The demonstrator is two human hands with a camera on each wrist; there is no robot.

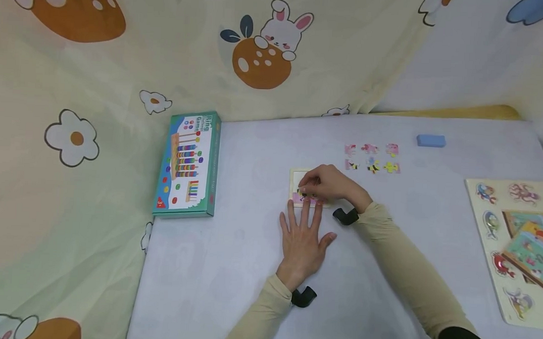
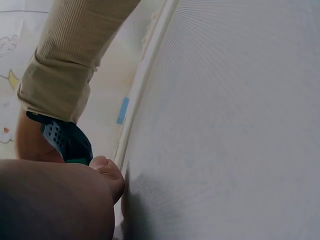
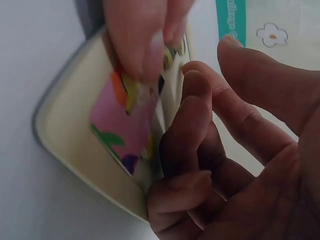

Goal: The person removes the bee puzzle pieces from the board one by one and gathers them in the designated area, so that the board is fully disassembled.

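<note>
A small cream puzzle tray [image 1: 294, 176] lies on the table with pink, picture-printed puzzle pieces [image 3: 125, 120] in its near part. My left hand [image 1: 302, 244] lies flat with spread fingers; its fingertips rest on the tray's near edge and pieces. Over the tray, my right hand [image 1: 332, 185] has bent fingers, the thumb apart from the fingertips in the right wrist view. No piece shows between them, and the index fingertip is close to the tray. Loose puzzle pieces [image 1: 370, 149] with pink, yellow and bee patterns lie in two rows beyond the right hand.
A green boxed ring game [image 1: 187, 166] stands at the table's left edge. At the back right lies a blue block [image 1: 431, 140]. A large picture board [image 1: 483, 224] at the right carries smaller picture puzzles [image 1: 533, 257]. Printed curtain fabric [image 1: 186, 44] hangs behind the table.
</note>
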